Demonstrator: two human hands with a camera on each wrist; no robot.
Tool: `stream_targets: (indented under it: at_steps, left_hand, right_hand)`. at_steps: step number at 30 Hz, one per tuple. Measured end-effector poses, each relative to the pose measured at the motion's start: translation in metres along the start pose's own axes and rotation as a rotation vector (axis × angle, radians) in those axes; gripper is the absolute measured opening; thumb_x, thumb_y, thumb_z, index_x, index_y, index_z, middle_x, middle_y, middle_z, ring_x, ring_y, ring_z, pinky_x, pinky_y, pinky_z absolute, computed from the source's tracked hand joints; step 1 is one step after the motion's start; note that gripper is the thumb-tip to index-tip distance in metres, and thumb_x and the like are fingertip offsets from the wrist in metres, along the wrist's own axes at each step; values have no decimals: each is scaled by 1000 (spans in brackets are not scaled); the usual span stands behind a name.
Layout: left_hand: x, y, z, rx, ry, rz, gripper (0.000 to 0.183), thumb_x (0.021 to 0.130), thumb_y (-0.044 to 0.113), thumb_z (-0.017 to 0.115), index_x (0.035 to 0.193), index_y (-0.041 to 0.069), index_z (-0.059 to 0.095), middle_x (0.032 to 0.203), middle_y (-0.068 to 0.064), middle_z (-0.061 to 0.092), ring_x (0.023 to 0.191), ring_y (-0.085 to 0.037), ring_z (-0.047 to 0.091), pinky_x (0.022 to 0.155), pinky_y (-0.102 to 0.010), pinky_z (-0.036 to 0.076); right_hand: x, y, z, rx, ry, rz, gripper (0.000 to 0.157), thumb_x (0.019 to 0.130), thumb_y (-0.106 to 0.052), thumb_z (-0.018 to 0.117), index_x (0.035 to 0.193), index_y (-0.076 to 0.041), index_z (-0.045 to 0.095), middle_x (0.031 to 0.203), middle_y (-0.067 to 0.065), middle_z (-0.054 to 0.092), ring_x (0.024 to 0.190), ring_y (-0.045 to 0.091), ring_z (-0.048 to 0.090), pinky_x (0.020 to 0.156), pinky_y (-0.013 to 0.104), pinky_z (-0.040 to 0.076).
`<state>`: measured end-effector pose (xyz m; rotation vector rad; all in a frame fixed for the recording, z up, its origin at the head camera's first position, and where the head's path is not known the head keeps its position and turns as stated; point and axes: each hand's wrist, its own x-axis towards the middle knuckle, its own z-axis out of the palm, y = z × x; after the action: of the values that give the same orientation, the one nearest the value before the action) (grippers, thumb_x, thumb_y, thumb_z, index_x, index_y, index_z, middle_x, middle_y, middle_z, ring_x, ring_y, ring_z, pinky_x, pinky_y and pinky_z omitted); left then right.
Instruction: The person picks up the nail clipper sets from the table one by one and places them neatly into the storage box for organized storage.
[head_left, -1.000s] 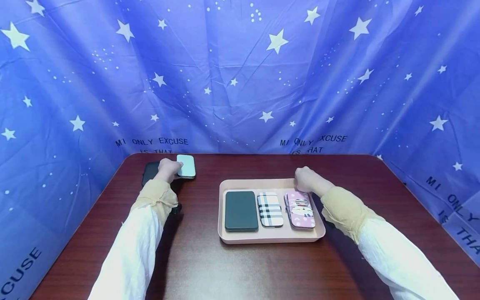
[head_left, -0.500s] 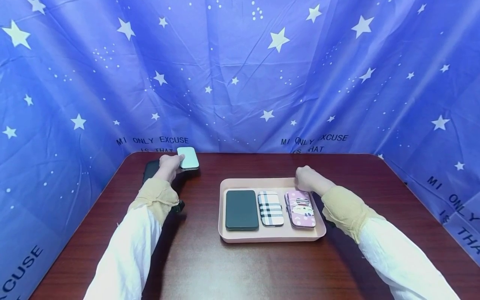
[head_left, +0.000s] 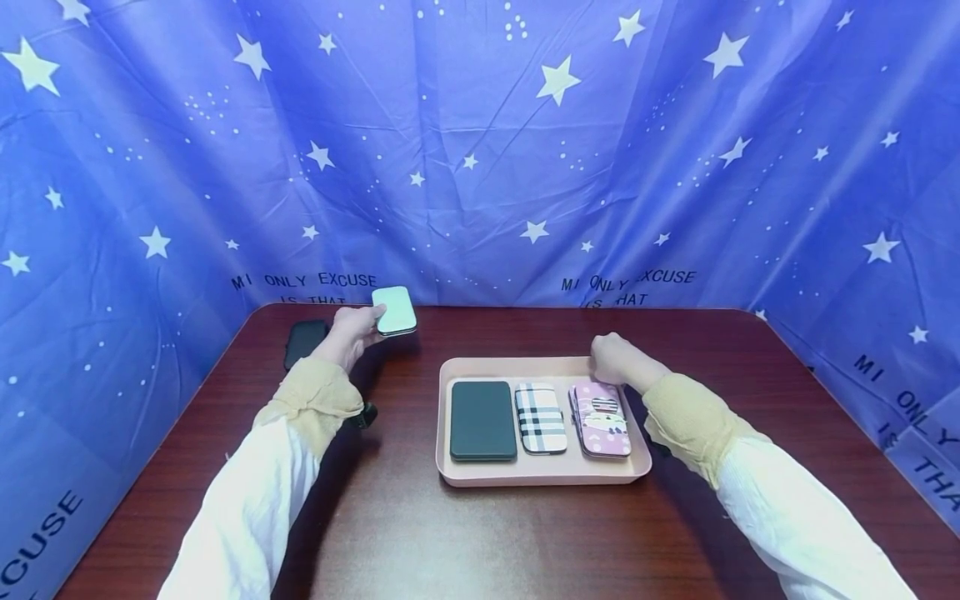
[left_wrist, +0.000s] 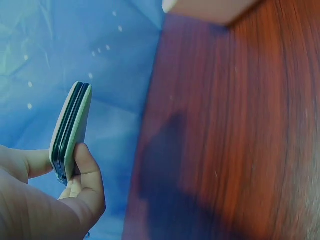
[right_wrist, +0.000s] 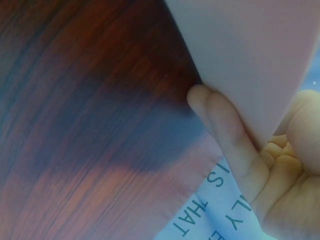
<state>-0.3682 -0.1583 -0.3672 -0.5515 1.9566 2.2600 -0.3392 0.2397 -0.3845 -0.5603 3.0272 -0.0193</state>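
Note:
My left hand (head_left: 351, 335) pinches a small mint-green flat case (head_left: 395, 311) with rounded corners, held up over the back left of the table. The left wrist view shows that case (left_wrist: 74, 131) edge-on, with dark seams between its pale covers and the thumb and fingers on opposite sides. At the far right corner of a beige tray (head_left: 543, 479), my right hand (head_left: 619, 363) grips the rim. Seen from the right wrist, the fingers (right_wrist: 227, 122) lie along the outside of the tray wall (right_wrist: 245, 55) and the thumb is over the other side.
In the tray lie a dark green flat case (head_left: 483, 421), a plaid case (head_left: 541, 419) and a purple cartoon-print case (head_left: 601, 419), side by side. A black case (head_left: 304, 343) rests at the table's back left. A blue star-print curtain (head_left: 450, 125) surrounds the wooden table (head_left: 420, 542).
My left hand has lifted the mint-green case off the back left of the table and carried it a little to the right, away from the black case. The right hand stays at the tray corner.

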Motion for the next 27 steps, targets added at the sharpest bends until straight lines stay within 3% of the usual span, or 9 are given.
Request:
stream_targets:
  at_steps: [4,9,16,27]
  left_hand:
    - [-6,4,4,-48,-60,-8,36,96,11,51,125,-9,41,65,1,58,59,-6,59,56,-18,51]
    - [-15,9,9,-74,-123,-6,39,97,9,50,129,-10,40,66,2,59,62,-6,59,58,-19,50]
    - [-25,12,18,-13,-159,26,38,97,11,50,127,-11,43,66,2,60,62,-6,59,58,-19,50]
    - [-45,17,30,-24,-215,47,42,97,9,50,131,-14,41,72,1,60,67,-8,60,60,-20,51]
  right_hand:
    - [0,1,0,5,-9,13,20,81,-5,56,62,-3,58,63,13,60,60,25,58,62,40,54]
    - [0,1,0,0,-9,12,20,81,-6,56,61,-3,58,62,11,59,60,25,59,61,39,54]
    - [-1,0,0,3,-6,12,21,81,-5,56,60,-4,58,62,11,59,59,24,57,59,38,54]
    - [0,1,2,17,-2,12,20,80,-4,56,60,-5,57,60,9,57,57,22,52,59,39,51]
